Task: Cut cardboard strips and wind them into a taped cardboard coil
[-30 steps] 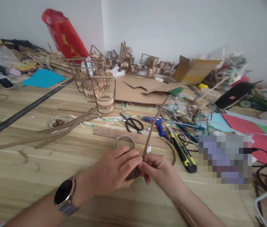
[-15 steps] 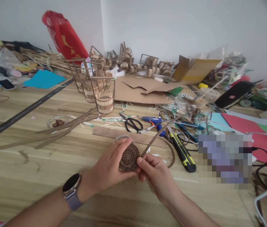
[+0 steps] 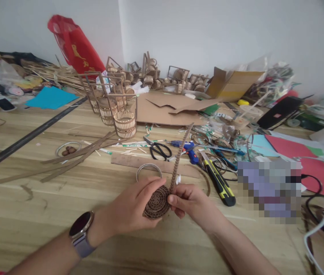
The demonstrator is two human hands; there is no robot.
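My left hand [image 3: 135, 206] wraps its fingers round a flat coil of corrugated cardboard strip [image 3: 157, 201], held just above the wooden table [image 3: 50, 214]. My right hand [image 3: 192, 202] pinches the loose tail of the strip [image 3: 179, 156] right where it leaves the coil. The tail stands up and away from me, reaching over the tools. A dark smartwatch [image 3: 80, 233] sits on my left wrist. A metal ring [image 3: 148, 170] lies just beyond my left fingers.
Beyond the hands lie a wooden ruler [image 3: 139, 162], black scissors [image 3: 157, 149], a blue glue gun [image 3: 187, 147] and a yellow-black utility knife [image 3: 219, 183]. Small stick baskets [image 3: 124, 123] and cardboard sheets [image 3: 164, 109] stand further back. Long cardboard strips [image 3: 64, 160] lie left; coloured paper and cables right.
The strip's tail swung from leaning right to standing nearly upright. Both hands stayed on the coil, turning it slightly; the view shifted a little.
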